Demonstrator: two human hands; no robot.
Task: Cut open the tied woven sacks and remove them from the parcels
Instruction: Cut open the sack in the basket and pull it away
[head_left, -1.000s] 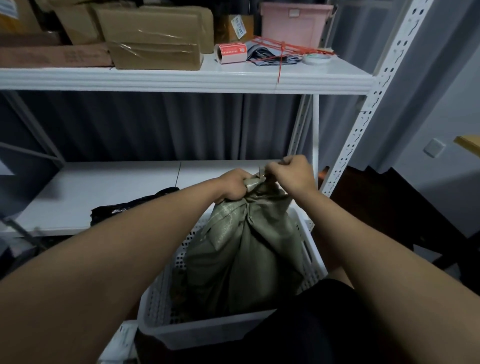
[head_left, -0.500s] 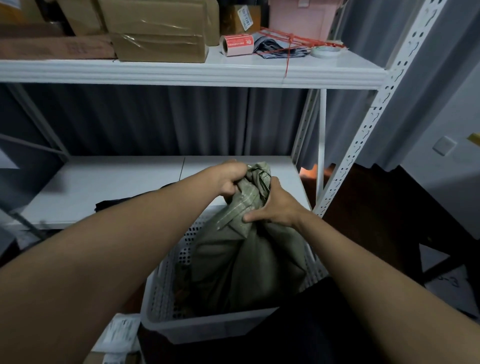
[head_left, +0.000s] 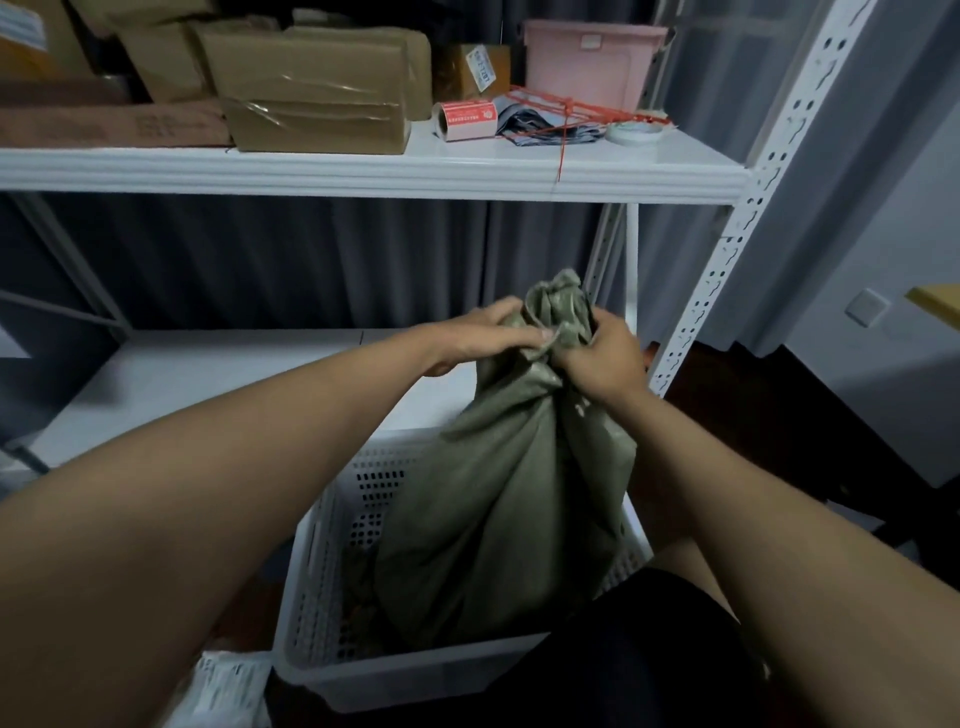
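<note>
Whereas half a second ago the right hand (head_left: 597, 358) was spread lower on the gathered cloth, it is now closed around the tied neck of the green woven sack (head_left: 498, 499), just under the tuft. The left hand (head_left: 483, 338) is laid on the neck's other side, fingers curled over it. The sack is stood in the white perforated basket (head_left: 332, 587), against its right wall, below the lower shelf (head_left: 197, 379). No blade is seen; the tie is judged uncut, cutting yet to begin.
</note>
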